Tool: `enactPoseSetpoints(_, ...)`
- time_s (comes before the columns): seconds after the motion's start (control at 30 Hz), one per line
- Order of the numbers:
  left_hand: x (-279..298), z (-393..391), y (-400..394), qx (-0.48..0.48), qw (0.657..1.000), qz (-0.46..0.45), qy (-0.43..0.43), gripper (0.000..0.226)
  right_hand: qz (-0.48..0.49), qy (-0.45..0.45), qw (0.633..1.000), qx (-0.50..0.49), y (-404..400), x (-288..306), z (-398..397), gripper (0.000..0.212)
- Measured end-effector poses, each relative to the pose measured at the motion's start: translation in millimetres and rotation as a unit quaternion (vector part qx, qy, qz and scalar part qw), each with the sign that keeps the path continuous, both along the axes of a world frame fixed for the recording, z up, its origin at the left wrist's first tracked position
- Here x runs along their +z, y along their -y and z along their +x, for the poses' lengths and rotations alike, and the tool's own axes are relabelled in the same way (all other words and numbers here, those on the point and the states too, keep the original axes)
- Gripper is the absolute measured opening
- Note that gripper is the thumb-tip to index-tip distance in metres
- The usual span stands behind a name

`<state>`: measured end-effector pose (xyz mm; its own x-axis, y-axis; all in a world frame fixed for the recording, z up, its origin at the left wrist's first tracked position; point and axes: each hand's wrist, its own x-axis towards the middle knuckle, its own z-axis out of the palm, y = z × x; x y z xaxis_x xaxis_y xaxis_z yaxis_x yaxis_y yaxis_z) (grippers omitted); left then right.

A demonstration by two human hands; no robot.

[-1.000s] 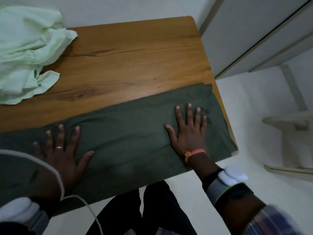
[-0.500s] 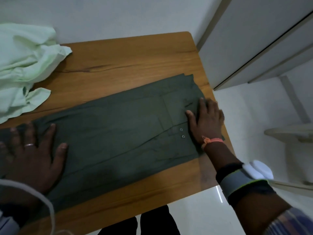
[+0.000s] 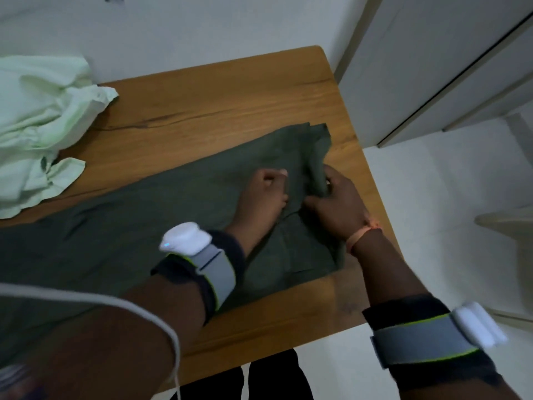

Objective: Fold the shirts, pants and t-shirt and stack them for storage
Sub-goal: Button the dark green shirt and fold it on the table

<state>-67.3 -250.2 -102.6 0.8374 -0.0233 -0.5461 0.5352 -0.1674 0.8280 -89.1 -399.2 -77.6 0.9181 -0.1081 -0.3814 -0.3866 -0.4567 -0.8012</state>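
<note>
Two garments are seen on the one brown wooden table (image 3: 230, 90). A long dark green pair of pants (image 3: 144, 220) is laid flat across the near half of the table, from the left edge of the view to the right end of the tabletop. A crumpled pale mint-green shirt (image 3: 43, 119) is heaped at the far left corner, well apart from both hands. Two hands are counted, both at the right end of the pants. The left hand (image 3: 264, 194) is curled into a loose fist on the cloth; whether fabric is pinched inside it cannot be told. A raised fold of the green cloth is gripped by the right hand (image 3: 336, 203), its fingers bent around the bunched edge. Two grey straps with white pods (image 3: 184, 238) are worn, one on each forearm. One white cable (image 3: 115, 301) is draped across the left arm.
</note>
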Motion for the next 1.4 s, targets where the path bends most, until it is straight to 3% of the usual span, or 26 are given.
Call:
enactPoseSetpoints(0.07,8,4,-9,0.074,0.991,-0.098,-0.06,0.054,-0.083,0.047,0.99,0.103,-14,8,-5,0.065)
enactPoseSetpoints(0.17,22,9,-27,0.06,0.981,-0.171,-0.06,0.074,-0.306,0.097,0.917,0.239,-42,12,-19,0.065)
enactPoseSetpoints(0.27,29,18,-42,0.124,0.965,-0.226,-0.054,0.072,-0.347,0.161,0.883,0.272,-87,12,-34,0.062)
enactPoseSetpoints(0.37,24,20,-66,0.165,0.981,-0.105,0.008,0.039,-0.373,0.138,0.878,0.268,-127,3,-49,0.054)
enactPoseSetpoints(0.4,18,18,-75,0.185,0.981,-0.05,0.009,0.036,-0.391,0.118,0.874,0.262,-139,3,-54,0.051)
enactPoseSetpoints(0.47,5,14,-92,0.211,0.976,0.051,0.005,0.032,-0.336,0.04,0.889,0.308,-159,7,-63,0.038)
enactPoseSetpoints(0.53,-3,11,-102,0.209,0.966,0.152,0.017,0.04,-0.251,0.026,0.895,0.367,-162,6,-78,0.036)
enactPoseSetpoints(0.6,-2,8,-109,0.185,0.953,0.225,0.09,0.059,-0.239,0.116,0.907,0.327,-153,3,-88,0.023)
enactPoseSetpoints(0.7,16,12,-98,0.057,0.88,0.371,0.291,0.064,-0.241,0.146,0.949,0.142,-126,-10,-92,0.026)
enactPoseSetpoints(0.77,14,19,-89,-0.12,0.811,0.402,0.407,0.053,-0.293,0.099,0.95,0.04,-114,-22,-89,0.039)
enactPoseSetpoints(0.8,8,24,-85,-0.217,0.771,0.409,0.437,0.05,-0.323,0.074,0.943,0.021,-109,-31,-87,0.053)
enactPoseSetpoints(0.87,-11,33,-81,-0.342,0.711,0.439,0.429,0.051,-0.358,0.044,0.929,0.084,-107,-47,-93,0.075)
enactPoseSetpoints(0.9,-18,38,-81,-0.348,0.719,0.449,0.4,0.052,-0.369,0.048,0.919,0.128,-107,-56,-98,0.079)
enactPoseSetpoints(1.0,-23,64,-78,-0.236,0.834,0.418,0.274,0.055,-0.386,0.074,0.904,0.17,-98,-72,-109,0.073)
enactPoseSetpoints(1.03,-20,75,-77,-0.194,0.857,0.408,0.248,0.051,-0.388,0.081,0.902,0.17,-95,-73,-110,0.071)
enactPoseSetpoints(1.13,-7,106,-77,-0.167,0.892,0.384,0.171,0.015,-0.391,0.086,0.898,0.183,-91,-73,-110,0.072)
enactPoseSetpoints(1.2,-9,120,-80,-0.195,0.907,0.339,0.157,0.015,-0.391,0.086,0.897,0.189,-90,-74,-110,0.073)
enactPoseSetpoints(1.27,-15,124,-83,-0.246,0.893,0.32,0.199,0.01,-0.397,0.084,0.893,0.193,-88,-76,-113,0.075)
enactPoseSetpoints(1.4,-41,104,-90,-0.312,0.816,0.35,0.338,0.02,-0.407,0.073,0.882,0.228,-82,-75,-114,0.079)
